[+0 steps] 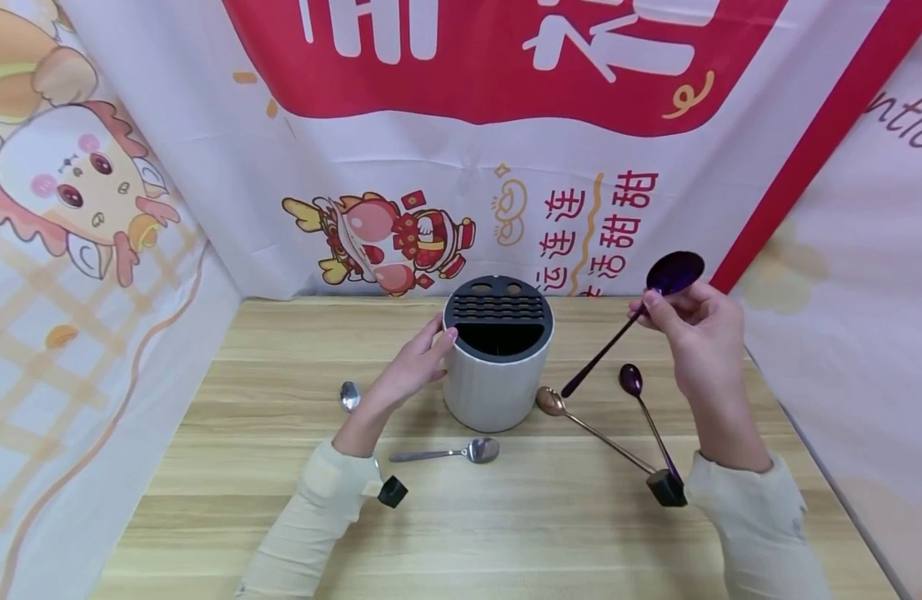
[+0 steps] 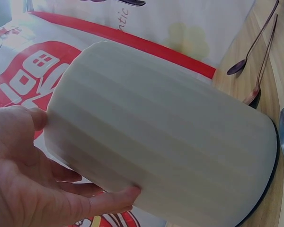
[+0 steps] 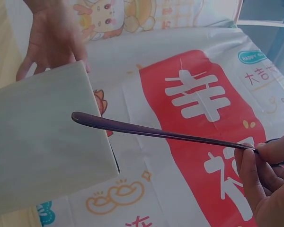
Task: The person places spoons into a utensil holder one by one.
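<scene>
Closest to me come the pale left sleeve [image 1: 303, 517] and right sleeve [image 1: 754, 517], each with a small black cube at the wrist, stretched over a wood-grain table [image 1: 521, 533]. Just beyond the left cube lies a silver spoon [image 1: 482, 450], its handle pointing left. On the right, a copper-coloured spoon [image 1: 603, 437] and a small purple spoon [image 1: 648, 417] lie with their handle ends close together by the other cube. Past the left forearm I can make out the bowl of another silver spoon [image 1: 349, 396], partly hidden. The left hand [image 1: 414, 360] is spread, fingers fairly straight, touching the left side of a white ribbed holder [image 1: 494, 392] that stands upright on the table. Its black top has a wide opening in front, slots across the middle and 2 round holes behind. To its right, the raised right hand [image 1: 704, 333] pinches a large purple spoon [image 1: 674, 271] between thumb and fingers, near the bowl, the handle slanting down toward the holder. Behind everything hangs a white cloth [image 1: 446, 150] with a red panel and a cartoon dragon.
</scene>
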A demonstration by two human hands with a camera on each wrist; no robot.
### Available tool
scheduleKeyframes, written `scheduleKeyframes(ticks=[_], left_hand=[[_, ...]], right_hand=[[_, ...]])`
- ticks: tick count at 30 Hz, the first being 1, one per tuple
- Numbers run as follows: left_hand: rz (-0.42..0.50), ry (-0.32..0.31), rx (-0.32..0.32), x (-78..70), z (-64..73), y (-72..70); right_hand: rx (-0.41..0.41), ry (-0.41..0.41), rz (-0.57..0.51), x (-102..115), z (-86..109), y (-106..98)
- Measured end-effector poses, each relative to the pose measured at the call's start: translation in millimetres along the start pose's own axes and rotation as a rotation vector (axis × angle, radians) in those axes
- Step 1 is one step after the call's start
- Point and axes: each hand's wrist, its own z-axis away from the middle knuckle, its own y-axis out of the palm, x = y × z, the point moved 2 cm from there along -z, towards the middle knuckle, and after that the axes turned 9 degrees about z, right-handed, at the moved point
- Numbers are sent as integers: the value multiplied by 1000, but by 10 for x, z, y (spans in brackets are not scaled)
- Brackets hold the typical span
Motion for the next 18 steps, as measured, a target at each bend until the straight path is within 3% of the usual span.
scheduleKeyframes(ticks=[10,18], left_hand=[[29,62,0,25,-34,10],[44,73,5,39,-46,14]], right_hand=[[-64,-12,-57,61,-95,62],[-117,-41,-122,83,-188,123]])
